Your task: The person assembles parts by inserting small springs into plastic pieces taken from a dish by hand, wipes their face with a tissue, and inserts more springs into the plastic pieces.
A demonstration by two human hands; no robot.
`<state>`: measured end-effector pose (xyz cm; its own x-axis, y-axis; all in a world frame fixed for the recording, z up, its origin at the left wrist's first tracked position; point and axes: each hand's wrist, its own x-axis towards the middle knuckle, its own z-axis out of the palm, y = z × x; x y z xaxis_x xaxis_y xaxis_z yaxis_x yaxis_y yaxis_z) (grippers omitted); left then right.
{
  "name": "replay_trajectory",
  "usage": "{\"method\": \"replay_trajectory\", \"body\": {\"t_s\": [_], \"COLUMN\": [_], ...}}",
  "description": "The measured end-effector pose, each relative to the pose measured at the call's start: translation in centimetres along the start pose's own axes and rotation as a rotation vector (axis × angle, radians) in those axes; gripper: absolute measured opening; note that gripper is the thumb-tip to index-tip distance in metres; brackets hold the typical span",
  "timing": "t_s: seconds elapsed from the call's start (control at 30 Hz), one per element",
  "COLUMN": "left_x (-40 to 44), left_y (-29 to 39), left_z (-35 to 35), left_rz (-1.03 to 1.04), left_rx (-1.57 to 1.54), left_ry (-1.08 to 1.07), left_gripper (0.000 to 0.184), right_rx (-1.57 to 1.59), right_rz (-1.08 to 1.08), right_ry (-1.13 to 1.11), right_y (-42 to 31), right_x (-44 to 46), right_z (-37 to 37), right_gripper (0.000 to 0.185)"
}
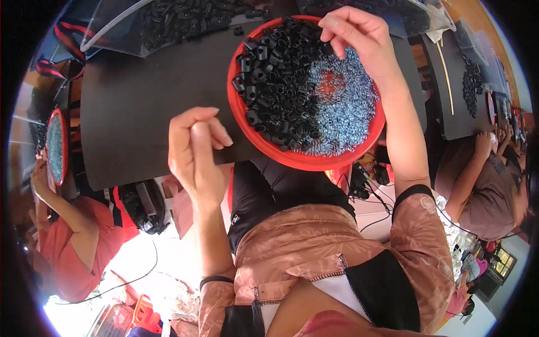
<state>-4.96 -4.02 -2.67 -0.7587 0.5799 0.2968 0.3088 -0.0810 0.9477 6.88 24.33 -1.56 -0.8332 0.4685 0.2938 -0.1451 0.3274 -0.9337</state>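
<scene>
A round red tray [255,137] holds small black plastic parts [275,73] on its left side and small shiny metal springs [351,115] on its right. My right hand [362,42] is over the far right rim, fingers curled down and pinched together beside the black parts. Whatever sits between those fingertips is too small or hidden to make out. Left of the tray, my left hand [196,146] is raised near the table's front edge. Its fingers are loosely bent and apart, with nothing visible in them.
The dark table [151,106] carries a clear plastic bin [120,28] of black parts at the back. One loose black part [238,31] lies near the tray. Co-workers sit on both sides; another red tray [56,146] is at far left. Cables [365,188] hang below the tray.
</scene>
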Motion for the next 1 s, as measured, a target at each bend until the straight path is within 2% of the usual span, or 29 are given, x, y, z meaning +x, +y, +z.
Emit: {"method": "replay_trajectory", "body": {"t_s": [0.03, 0.13, 0.17, 0.2, 0.27, 0.3, 0.4, 0.6, 0.77, 0.87, 1.0], "left_x": [0.2, 0.8, 0.9, 1.1, 1.1, 1.1, 0.9, 1.0, 1.2, 1.2, 1.1], "left_y": [0.1, 0.1, -0.1, -0.4, -1.1, -1.1, -1.0, -1.2, -1.1, -1.1, -1.2], "left_z": [0.5, 1.8, 1.8, 2.1, 2.2, 2.2, 1.9, 1.6, 1.5, 1.4, 1.5], "left_rz": [-0.023, -0.013, -0.054, -0.008, -0.003, -0.023, -0.088, -0.144, -0.163, -0.178, -0.170], "left_rx": [-0.058, -0.057, -0.001, 0.058, 0.099, 0.076, 0.023, -0.015, -0.044, -0.042, -0.045], "left_ry": [-0.005, -0.084, -0.092, -0.116, -0.132, -0.129, -0.123, -0.153, -0.169, -0.183, -0.171], "left_gripper": [0.023, 0.019, 0.011, 0.011, 0.010, 0.010, 0.010, 0.014, 0.011, 0.011, 0.013], "right_rx": [-0.026, -0.234, -0.318, -0.429, -0.616, -0.623, -0.916, -0.843, -0.699, -0.673, -0.763], "right_rz": [0.006, -0.205, -0.310, -0.313, -0.494, -0.423, -0.555, -0.392, -0.251, -0.138, -0.242], "right_ry": [-0.029, 0.003, -0.036, -0.077, -0.136, -0.208, -0.246, -0.417, -0.293, -0.231, -0.199], "right_y": [-0.1, -0.8, -1.8, -3.0, -3.4, -3.0, -2.0, -4.2, -5.7, -5.6, -4.6], "right_x": [0.0, 0.0, 0.3, 0.4, 1.1, 0.9, 0.4, -4.1, -5.1, -3.6, -0.4], "right_z": [-0.2, 1.9, 2.6, 3.2, 4.5, 5.4, 6.7, 3.5, 1.5, 1.1, 2.7], "right_gripper": [0.015, 0.014, 0.011, 0.014, 0.019, 0.023, 0.028, 0.029, 0.016, 0.015, 0.014]}}
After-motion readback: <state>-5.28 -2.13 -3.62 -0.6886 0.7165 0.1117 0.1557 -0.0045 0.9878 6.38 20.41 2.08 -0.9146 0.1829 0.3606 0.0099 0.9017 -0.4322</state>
